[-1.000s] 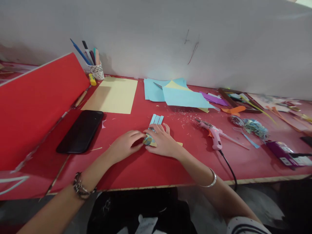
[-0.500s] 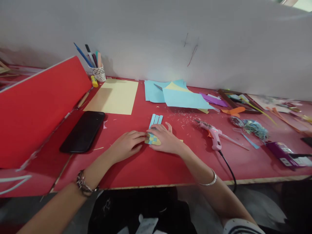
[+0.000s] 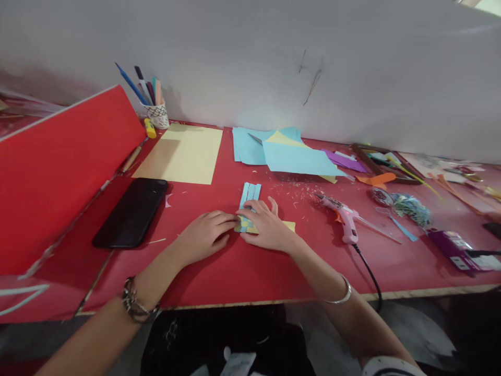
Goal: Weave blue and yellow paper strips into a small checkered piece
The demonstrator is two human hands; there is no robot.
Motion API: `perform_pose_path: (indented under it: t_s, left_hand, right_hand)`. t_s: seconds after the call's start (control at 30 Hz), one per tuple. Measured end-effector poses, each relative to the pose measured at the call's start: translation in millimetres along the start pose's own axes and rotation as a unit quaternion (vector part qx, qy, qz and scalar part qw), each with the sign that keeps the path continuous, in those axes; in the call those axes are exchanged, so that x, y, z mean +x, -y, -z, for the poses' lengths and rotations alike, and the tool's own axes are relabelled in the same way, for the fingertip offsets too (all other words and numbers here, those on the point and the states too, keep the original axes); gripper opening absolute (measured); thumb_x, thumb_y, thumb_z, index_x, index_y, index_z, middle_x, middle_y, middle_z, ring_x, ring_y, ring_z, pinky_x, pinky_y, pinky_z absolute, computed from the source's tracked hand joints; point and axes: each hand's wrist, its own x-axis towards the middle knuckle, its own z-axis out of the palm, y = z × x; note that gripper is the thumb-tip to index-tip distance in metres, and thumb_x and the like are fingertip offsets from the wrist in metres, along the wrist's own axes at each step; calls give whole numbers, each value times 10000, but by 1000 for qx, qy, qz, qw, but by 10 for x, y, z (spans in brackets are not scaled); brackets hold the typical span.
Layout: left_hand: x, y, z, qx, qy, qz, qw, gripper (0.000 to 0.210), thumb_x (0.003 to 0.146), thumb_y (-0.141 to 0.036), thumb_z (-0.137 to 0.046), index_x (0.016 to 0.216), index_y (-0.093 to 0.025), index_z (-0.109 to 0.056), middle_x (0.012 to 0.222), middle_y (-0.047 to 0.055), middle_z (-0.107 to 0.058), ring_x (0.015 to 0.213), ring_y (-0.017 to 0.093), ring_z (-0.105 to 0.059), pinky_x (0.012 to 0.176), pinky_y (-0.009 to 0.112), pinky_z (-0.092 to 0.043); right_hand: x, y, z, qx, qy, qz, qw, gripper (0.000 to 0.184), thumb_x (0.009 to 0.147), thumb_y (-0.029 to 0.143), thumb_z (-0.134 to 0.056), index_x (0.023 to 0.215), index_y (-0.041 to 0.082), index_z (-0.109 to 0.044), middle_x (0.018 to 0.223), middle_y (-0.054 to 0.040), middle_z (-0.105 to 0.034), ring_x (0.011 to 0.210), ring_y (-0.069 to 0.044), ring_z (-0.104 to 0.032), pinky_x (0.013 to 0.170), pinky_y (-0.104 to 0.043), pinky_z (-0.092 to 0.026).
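A small weave of light blue and yellow paper strips (image 3: 250, 193) lies flat on the red table, its blue ends pointing away from me. My right hand (image 3: 268, 225) rests over the weave with fingers spread, pressing it down and hiding much of it. A yellow strip end (image 3: 290, 225) sticks out beyond that hand on the right. At the weave's left edge, the stretched fingertips of my left hand (image 3: 204, 233) touch it; the thumb stands apart from the fingers.
To the left are a black phone (image 3: 131, 214) and a tilted red board (image 3: 66, 172). A pink glue gun (image 3: 344, 216) with its cord lies right. Behind are a yellow sheet (image 3: 191, 156), blue paper (image 3: 301, 157) and a pen cup (image 3: 158, 115). A purple box (image 3: 450, 249) sits far right.
Both hands stay at the weave. My right hand has shifted slightly, and more of the yellow strip end shows on its right. The view has moved a little.
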Motion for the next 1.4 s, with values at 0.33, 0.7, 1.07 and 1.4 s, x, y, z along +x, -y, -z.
perform_pose_path:
  t_s: [0.33,0.7,1.07,1.4]
  left_hand:
    - [44,-27,6,-57,3,44,997,267,787,-147,-453,1045,-167,-516,1003,79,-614,937,204,-540,786,355,-468]
    - [41,-27,-12,-64,1,46,997,282,752,-66,-426,1008,-152,-509,1009,90,-607,946,213,-535,798,368,-468]
    - [57,-35,9,-57,-2,22,998,289,762,-82,-433,1008,-164,-561,1036,80,-612,945,210,-531,821,375,-467]
    - [35,-43,13,-74,-23,54,995,317,770,-157,-435,1079,-152,-505,1111,105,-569,1027,215,-522,865,385,-451]
  right_hand:
    - [20,16,2,2,19,-11,1000,461,743,444,-523,1141,213,-487,1192,-94,-455,1126,-250,-396,1002,-575,-81]
    - [52,80,14,-11,7,-25,1000,294,773,349,-489,1031,218,-545,1115,-80,-500,1055,-224,-446,989,-580,-64]
    - [50,78,-6,-11,6,-25,1000,302,794,342,-448,1064,233,-524,1135,-77,-487,1066,-219,-441,995,-558,-108]
    - [-101,-92,207,25,-103,-147,984,315,830,284,-381,1121,211,-476,1128,-75,-541,1081,-194,-468,1004,-474,-168]
